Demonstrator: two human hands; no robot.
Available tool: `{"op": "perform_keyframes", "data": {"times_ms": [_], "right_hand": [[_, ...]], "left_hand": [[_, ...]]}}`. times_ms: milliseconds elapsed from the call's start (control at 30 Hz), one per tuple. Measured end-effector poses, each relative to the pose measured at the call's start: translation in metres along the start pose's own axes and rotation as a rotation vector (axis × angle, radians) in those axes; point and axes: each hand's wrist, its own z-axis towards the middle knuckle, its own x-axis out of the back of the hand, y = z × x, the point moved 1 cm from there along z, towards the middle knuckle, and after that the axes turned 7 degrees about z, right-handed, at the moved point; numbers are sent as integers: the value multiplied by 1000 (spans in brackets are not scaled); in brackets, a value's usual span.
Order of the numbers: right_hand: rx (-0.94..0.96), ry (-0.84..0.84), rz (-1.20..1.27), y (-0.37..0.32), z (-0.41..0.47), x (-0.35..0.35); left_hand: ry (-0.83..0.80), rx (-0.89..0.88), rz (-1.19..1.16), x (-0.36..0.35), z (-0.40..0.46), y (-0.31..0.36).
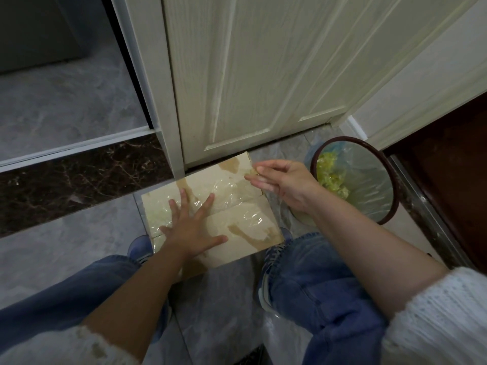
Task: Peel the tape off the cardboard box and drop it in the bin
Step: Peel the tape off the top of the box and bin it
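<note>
While the floor (66,101) at far left lies bare grey tile crossed by a dark marble strip (79,177), the items of use begin at the middle. Left hand (193,227): fingers spread flat and straight, grasping nothing, palm pressed on the box; judged to pin it so that pulling does not drag it. Box (237,233): flattened cardboard on the floor between the person's shoes (139,247), far edge under the white door (250,75). Tape (232,189): clear, wrinkled, stuck across the top face, with brown torn patches where the paper skin has already lifted; this is the task's thing, most of it still on the box. Right hand (284,184): at the box's far right corner, thumb and forefinger pinched together on what seems a small lifted end of tape, other fingers loosely extended; the bit is too small to tell for certain. Bin (390,180): round, dark-rimmed, lined with a clear bag, just beside the right hand, holding yellowish crumpled scraps (332,177); placed near, by judgement, so each strip drops in with a short reach.
</note>
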Motion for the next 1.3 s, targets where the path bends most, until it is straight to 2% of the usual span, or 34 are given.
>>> {"op": "perform_keyframes", "data": {"times_ms": [67, 200, 267, 500, 867, 1033, 1133, 1300], "right_hand": [[10, 2, -45, 0, 2, 2], [61, 75, -348, -1, 5, 7], [98, 115, -408, -1, 5, 9], [121, 287, -265, 21, 20, 24], [35, 326, -285, 37, 29, 34], [122, 439, -601, 33, 28, 36], [165, 444, -701, 33, 29, 39], [63, 388, -854, 31, 28, 34]], "left_hand": [[0, -2, -1, -1, 1, -1], [2, -14, -7, -2, 2, -4], [2, -17, -13, -2, 2, -5], [-7, -9, -2, -1, 1, -2], [-1, -12, -3, -2, 3, -4], [-7, -5, 6, -2, 2, -2], [-5, -6, 1, -2, 1, -5], [4, -17, -19, -3, 1, -7]]}}
